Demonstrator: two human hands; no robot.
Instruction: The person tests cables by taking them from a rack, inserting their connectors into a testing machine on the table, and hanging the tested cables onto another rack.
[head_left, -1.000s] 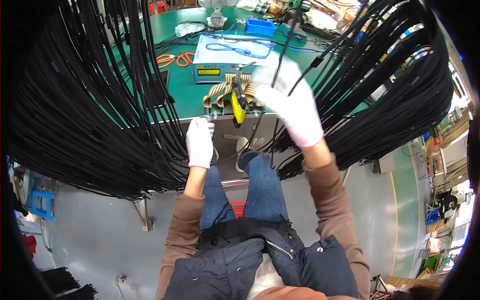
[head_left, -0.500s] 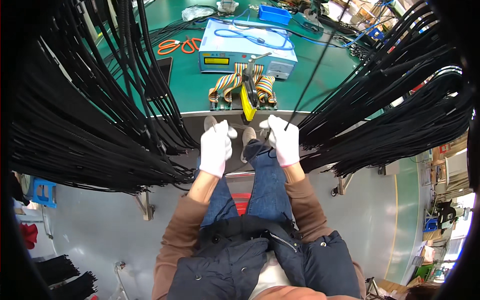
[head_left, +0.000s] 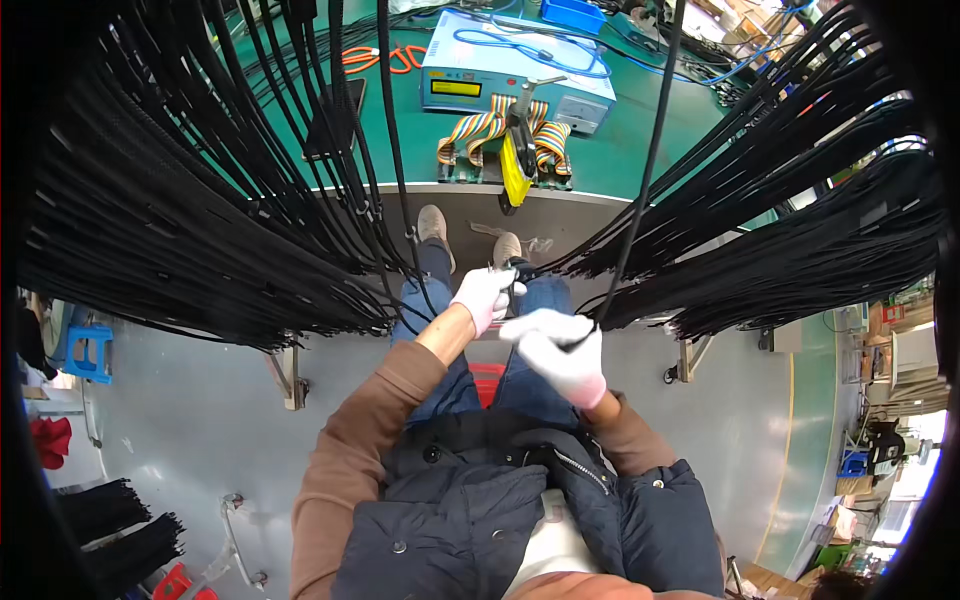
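White gloves (head_left: 562, 362) with pinkish cuffs (head_left: 592, 392) are worn on the left hand (head_left: 483, 295) and right hand (head_left: 560, 350). The arms are covered by brown sleeves (head_left: 345, 450), pushed up on the left forearm. A dark navy padded vest (head_left: 440, 535), fitted with round snaps (head_left: 400, 547) and a pale zip (head_left: 582, 467), is worn over a white top (head_left: 550, 548); blue jeans (head_left: 447, 397) and beige shoes (head_left: 432, 222) are worn below.

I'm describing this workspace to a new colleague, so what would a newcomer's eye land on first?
Probably the black cables, massed thickly at the left and right of the view. Between them, the white-gloved left hand and right hand stand out above the person's legs. Beyond, a pale blue box sits on the green table, with a bright yellow-handled clamp at the table's near edge.
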